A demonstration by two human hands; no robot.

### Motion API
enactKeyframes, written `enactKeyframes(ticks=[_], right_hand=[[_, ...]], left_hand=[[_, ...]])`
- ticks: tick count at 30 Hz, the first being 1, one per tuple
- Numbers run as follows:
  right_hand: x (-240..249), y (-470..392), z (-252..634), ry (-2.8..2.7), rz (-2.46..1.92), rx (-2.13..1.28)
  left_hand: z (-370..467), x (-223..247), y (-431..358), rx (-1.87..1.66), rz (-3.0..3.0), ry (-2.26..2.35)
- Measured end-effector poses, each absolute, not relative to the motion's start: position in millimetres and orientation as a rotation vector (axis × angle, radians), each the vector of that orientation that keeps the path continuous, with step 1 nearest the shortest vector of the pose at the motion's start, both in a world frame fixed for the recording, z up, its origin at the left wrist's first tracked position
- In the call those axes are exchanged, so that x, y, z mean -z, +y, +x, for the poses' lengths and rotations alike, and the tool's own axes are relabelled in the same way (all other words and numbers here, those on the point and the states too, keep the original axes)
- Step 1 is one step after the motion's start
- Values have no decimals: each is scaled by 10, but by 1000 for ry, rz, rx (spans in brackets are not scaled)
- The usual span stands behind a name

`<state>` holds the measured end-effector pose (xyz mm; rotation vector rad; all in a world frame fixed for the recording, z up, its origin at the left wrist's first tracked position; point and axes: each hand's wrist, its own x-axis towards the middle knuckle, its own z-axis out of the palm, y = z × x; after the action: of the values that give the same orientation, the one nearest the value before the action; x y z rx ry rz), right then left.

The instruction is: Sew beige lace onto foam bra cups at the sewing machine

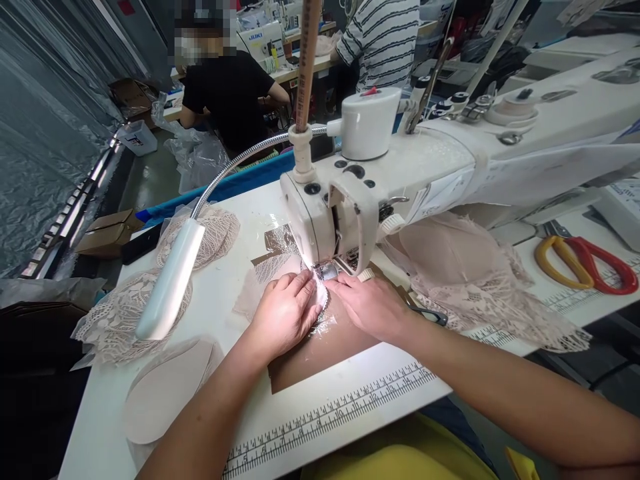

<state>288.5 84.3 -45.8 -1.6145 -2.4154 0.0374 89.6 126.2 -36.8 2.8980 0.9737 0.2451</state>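
Room: 2 people, 1 in a black top (225,100), 1 in a striped shirt (387,47), beyond my white bench (215,307).
Left side: lace pieces (115,313) and plain oval pieces (163,383), near the lamp (173,280).
My left hand (287,310): fingers together on the pale fabric (321,300); I can't tell if they pinch it.
Pale fabric: by the presser area of the sewing machine (310,220), over a brown sheet (300,367).
My right hand (375,307): fingers narrowed beside that fabric; grip unclear.
Far right: lace-edged fabric (450,250), then scissors (584,260).
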Motion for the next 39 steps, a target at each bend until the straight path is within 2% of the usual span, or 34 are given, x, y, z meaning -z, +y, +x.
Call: enactKeyframes(ticks=[11,30,39], right_hand=[[471,811,2928,-2372,-1499,-130],[510,781,2910,-2473,-1453,-25],[503,838,2944,-2384,-1538,-94]], left_hand=[[844,317,1213,-393,2829,645],[849,371,1226,-364,2784,758],[863,352,1224,-542,2469,918]])
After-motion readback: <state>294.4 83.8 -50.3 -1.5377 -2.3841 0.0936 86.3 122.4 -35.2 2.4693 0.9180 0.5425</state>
